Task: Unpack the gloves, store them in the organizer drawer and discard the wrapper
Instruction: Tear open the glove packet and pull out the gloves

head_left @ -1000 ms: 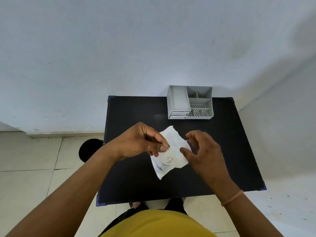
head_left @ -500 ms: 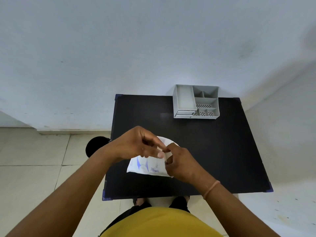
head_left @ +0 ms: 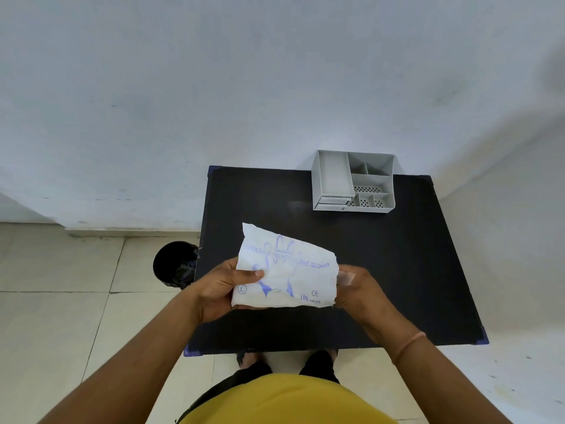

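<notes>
Now my left hand [head_left: 218, 289] and right hand [head_left: 357, 293] grip the glove packet [head_left: 286, 275] spread flat, not bunched; it reads "POLYETHYLENE GLOVES", "100".

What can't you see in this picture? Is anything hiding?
All in the head view:
- The gloves: inside the white packet, so none show.
- The right hand: its fingertips are behind the packet's edge.
- The black bin: partly hidden by the table; its contents are too dark to tell.
- The organizer drawer: shut, inside unseen.
- The feet: mostly under the table.
</notes>
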A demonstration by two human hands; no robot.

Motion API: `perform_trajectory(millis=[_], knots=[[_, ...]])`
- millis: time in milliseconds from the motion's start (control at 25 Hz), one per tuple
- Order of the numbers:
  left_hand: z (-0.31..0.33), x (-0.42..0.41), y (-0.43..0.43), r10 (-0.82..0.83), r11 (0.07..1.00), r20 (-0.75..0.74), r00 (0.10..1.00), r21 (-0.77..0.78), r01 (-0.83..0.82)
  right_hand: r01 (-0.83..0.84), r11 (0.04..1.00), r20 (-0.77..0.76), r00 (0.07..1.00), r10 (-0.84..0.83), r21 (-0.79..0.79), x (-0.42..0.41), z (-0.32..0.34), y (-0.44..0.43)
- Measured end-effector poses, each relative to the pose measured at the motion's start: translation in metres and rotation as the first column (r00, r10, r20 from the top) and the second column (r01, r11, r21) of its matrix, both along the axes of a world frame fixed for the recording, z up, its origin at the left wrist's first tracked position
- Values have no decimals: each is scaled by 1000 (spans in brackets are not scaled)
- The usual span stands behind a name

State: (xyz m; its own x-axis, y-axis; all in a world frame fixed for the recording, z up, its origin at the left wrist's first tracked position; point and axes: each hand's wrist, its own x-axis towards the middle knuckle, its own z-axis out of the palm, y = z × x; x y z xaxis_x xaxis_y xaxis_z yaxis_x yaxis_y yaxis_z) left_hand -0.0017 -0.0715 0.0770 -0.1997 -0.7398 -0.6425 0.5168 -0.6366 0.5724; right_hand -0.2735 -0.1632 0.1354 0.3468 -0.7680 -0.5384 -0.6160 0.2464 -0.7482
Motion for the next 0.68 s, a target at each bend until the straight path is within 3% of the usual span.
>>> perform_trajectory(millis=[160, 440, 520, 680], knots=[[-8, -2, 7, -35, 999, 12, 999, 15, 35, 93, 914, 125, 980, -154, 394, -2, -7, 3], [-28, 2, 19, -37, 999, -4, 999, 32, 38, 92, 767, 328, 867, -376, 635, -4, -18, 13], [-30, -1, 19, -20, 999, 27, 999, 44, 19, 72, 761, 330, 871, -363, 645, 0, -17, 13], [-27, -11, 18, 23, 997, 75, 997, 76, -29, -27, 914, 308, 945, -108, 404, 11, -17, 16]])
